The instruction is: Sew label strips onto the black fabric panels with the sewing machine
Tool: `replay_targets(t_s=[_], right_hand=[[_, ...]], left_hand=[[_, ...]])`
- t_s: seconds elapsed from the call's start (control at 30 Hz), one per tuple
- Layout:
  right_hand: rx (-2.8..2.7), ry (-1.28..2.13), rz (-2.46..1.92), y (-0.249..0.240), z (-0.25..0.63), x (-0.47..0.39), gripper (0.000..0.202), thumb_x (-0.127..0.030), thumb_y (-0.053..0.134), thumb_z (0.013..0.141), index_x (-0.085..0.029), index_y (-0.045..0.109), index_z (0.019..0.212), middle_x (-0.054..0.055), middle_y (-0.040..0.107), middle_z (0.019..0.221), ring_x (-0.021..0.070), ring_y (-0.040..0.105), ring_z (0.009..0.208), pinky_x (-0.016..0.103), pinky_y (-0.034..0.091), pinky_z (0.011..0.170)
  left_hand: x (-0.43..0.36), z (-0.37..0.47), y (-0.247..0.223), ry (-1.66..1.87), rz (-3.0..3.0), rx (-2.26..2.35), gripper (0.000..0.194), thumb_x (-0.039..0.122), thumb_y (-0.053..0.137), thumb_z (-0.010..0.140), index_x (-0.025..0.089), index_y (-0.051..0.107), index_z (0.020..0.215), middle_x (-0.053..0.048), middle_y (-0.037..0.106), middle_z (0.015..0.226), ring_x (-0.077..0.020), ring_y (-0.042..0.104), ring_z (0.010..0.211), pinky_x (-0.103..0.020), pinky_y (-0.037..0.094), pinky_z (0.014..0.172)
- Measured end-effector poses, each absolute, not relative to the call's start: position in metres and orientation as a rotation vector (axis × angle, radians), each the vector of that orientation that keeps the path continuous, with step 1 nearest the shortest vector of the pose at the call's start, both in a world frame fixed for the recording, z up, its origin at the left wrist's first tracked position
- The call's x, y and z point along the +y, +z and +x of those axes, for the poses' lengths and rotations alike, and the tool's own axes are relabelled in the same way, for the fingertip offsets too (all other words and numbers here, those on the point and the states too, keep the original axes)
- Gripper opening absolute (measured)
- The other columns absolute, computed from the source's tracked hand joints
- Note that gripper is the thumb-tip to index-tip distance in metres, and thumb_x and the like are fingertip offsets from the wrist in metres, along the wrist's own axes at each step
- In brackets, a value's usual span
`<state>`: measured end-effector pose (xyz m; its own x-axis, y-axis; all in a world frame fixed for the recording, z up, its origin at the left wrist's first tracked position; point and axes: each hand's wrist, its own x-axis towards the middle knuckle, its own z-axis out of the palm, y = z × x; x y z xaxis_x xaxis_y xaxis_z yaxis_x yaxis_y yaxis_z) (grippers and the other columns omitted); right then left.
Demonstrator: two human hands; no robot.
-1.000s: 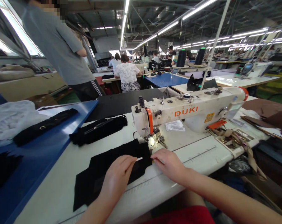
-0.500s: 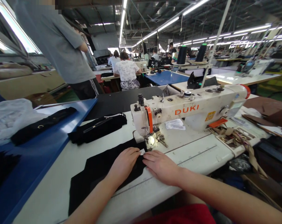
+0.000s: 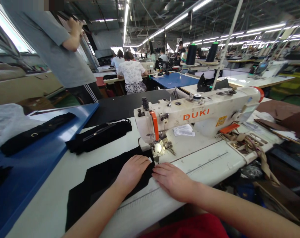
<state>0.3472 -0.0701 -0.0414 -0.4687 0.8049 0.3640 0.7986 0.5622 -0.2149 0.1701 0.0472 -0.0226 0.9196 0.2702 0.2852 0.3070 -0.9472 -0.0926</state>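
A black fabric piece (image 3: 100,181) lies flat on the white sewing table (image 3: 53,195), its right edge just in front of the presser foot (image 3: 157,149) of a cream "DUKI" sewing machine (image 3: 196,114). My left hand (image 3: 133,170) rests palm down on the fabric's right end. My right hand (image 3: 171,180) lies flat beside it, fingertips touching the fabric's edge near the needle plate. The small white label seen earlier is hidden under my hands.
A folded black bundle (image 3: 99,135) lies left of the machine. A blue table (image 3: 28,158) holds a black strap (image 3: 35,133) and white plastic. A tray of tools (image 3: 246,143) sits to the right. A person in grey (image 3: 63,56) stands behind; others sit farther back.
Both hands slid the fabric's edge forward toward the presser foot and came together. The white label between my fingers is now out of sight. The standing person raised an arm.
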Motion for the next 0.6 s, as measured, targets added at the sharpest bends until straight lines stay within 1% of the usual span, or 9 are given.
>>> replay_targets(t_s=[0.13, 0.33, 0.6], right_hand=[[-2.358, 0.037, -1.297, -0.043, 0.348, -0.071, 0.027, -0.018, 0.045, 0.096, -0.01, 0.061, 0.117, 0.011, 0.06, 0.124, 0.0217, 0.05, 0.117, 0.036, 0.039, 0.104], [-2.349, 0.028, -1.305, -0.042, 0.348, -0.072, 0.028, -0.017, 0.045, 0.095, -0.01, 0.061, 0.118, 0.011, 0.06, 0.124, 0.0224, 0.05, 0.117, 0.036, 0.04, 0.104], [-2.35, 0.032, -1.298, -0.042, 0.348, -0.072, 0.028, -0.017, 0.046, 0.095, -0.008, 0.061, 0.118, 0.011, 0.06, 0.124, 0.0233, 0.05, 0.116, 0.036, 0.039, 0.104]], left_hand=[[0.051, 0.171, -0.03, -0.516, -2.909, -0.389, 0.02, 0.005, 0.049, 0.089, 0.013, 0.064, 0.099, -0.007, 0.068, 0.098, -0.0212, 0.062, 0.096, -0.037, 0.051, 0.088], [0.05, 0.174, -0.033, -0.549, -2.903, -0.385, 0.022, 0.005, 0.044, 0.09, 0.013, 0.064, 0.092, -0.007, 0.068, 0.091, -0.0206, 0.062, 0.086, -0.035, 0.054, 0.078], [0.048, 0.171, -0.036, -0.6, -2.9, -0.36, 0.023, 0.005, 0.043, 0.091, 0.013, 0.064, 0.095, -0.008, 0.068, 0.092, -0.0205, 0.062, 0.088, -0.035, 0.055, 0.082]])
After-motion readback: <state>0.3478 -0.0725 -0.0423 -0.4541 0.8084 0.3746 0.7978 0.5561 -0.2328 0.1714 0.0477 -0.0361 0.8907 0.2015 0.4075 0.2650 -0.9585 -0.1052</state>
